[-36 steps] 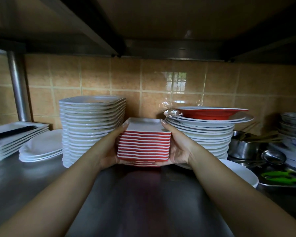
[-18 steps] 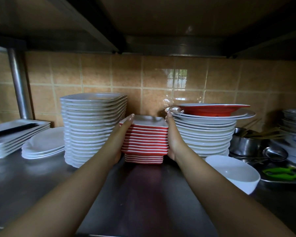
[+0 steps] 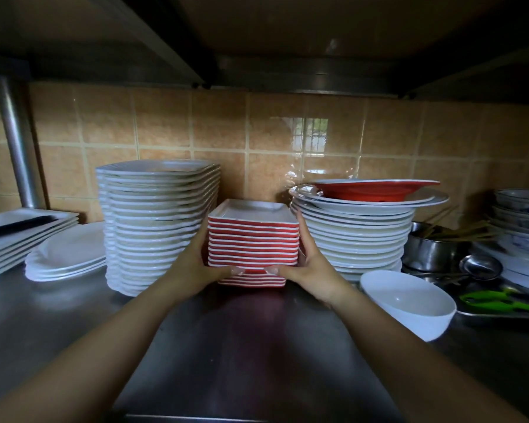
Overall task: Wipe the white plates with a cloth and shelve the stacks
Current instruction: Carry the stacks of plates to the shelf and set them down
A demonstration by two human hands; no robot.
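Stack of red square dishes (image 3: 253, 239), on steel shelf (image 3: 257, 346), 12 o'clock. Left hand (image 3: 193, 267) and right hand (image 3: 310, 264) clamp its sides, fingers curled round, thumbs in front. Tall white plate stack (image 3: 156, 227), 10 o'clock.

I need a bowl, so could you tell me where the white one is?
The white bowl sits right of centre on the steel shelf, before the round plates.

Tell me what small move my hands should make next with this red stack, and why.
Probably let go and draw both hands back: the red stack already seems to rest on the steel shelf, between the two white plate stacks, with left hand and right hand gripping its sides.
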